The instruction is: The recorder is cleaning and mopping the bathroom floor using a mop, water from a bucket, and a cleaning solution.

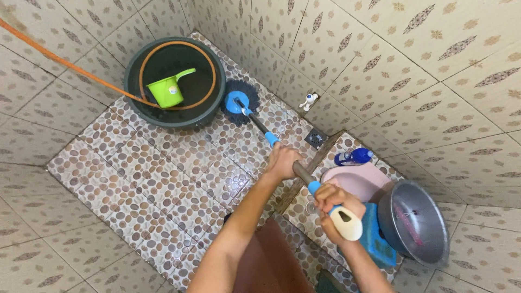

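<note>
Setting: tiled bathroom seen from above; pebble-pattern floor [157, 179], patterned wall tiles all round.

Mop: a spin mop [255, 116] with a dark fringed head and blue hub [237, 101], head flat on the floor in the far corner, just beside the basin. The shaft runs diagonally back to the person; blue collars along it, a cream end grip nearest the camera.

Left hand: the left hand [282, 161] sits mid-shaft, just below the upper blue collar, fingers wrapped fully round the pole. Forearm extended forward, wrist roughly in line with the shaft.

Right hand: the right hand [332, 199] grips the pole where the lower blue collar meets the cream end grip, fingers curled shut round it. Elbow bent, hand drawn in close to the body.

Technique, as judged: the wide spacing of the hands looks sound; the front hand steers, the rear one drives. Keeping the head flat to the tile should work better than tipping it. The basin and hose lie close to the head, so short strokes would likely avoid snagging.

Basin: a dark round basin [209, 111] on the floor, an orange hose [65, 62] leading into it and coiled inside, a green dipper [168, 89] sitting within.

Right side: a raised ledge carries a blue spray bottle [353, 157], a pink squat pan [361, 179], a blue brush-like item and a metal bowl [415, 222].

Wall fittings: a small white tap [308, 101]; a floor drain [316, 138] below it.
</note>
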